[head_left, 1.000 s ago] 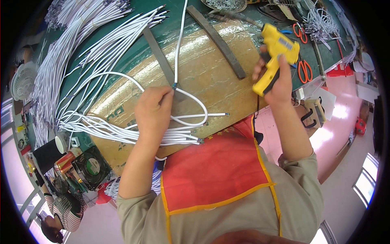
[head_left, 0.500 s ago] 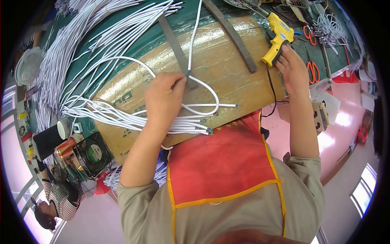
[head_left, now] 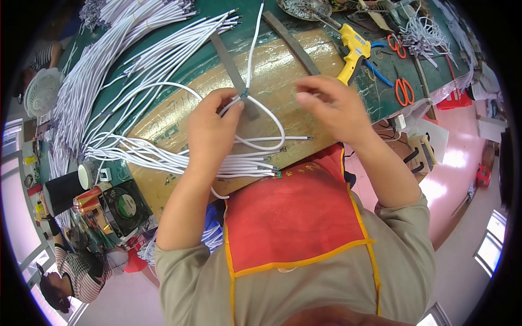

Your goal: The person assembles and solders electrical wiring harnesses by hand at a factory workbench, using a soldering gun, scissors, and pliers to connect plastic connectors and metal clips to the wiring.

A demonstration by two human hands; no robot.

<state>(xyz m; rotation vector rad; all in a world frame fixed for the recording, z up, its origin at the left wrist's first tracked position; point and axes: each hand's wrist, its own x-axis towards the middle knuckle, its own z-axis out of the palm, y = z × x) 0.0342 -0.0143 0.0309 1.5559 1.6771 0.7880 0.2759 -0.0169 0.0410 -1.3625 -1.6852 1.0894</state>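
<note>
My left hand (head_left: 211,126) pinches a white cable (head_left: 273,115) between thumb and fingertips, close to a small dark joint (head_left: 244,93) where the cable meets another strand running up and away. Below that joint the cable bends into a loop. My right hand (head_left: 338,111) hovers over the brown board (head_left: 296,117), empty, thumb and fingers apart. Just beyond it, a yellow glue gun (head_left: 354,44) lies on the table, its grip end partly hidden behind my fingers. Several more white cables (head_left: 157,155) pass under my left wrist, ends toward my red apron.
Two flat metal bars (head_left: 291,42) lie across the board. Big bundles of white cable (head_left: 103,70) cover the left of the green table. Orange-handled scissors (head_left: 404,92) lie at the right. A black fan (head_left: 125,209) stands near left; another person (head_left: 81,274) sits beyond.
My right hand has let go of the glue gun and moved left over the board. The left hand keeps its pinch near the joint. The whole view has shifted slightly.
</note>
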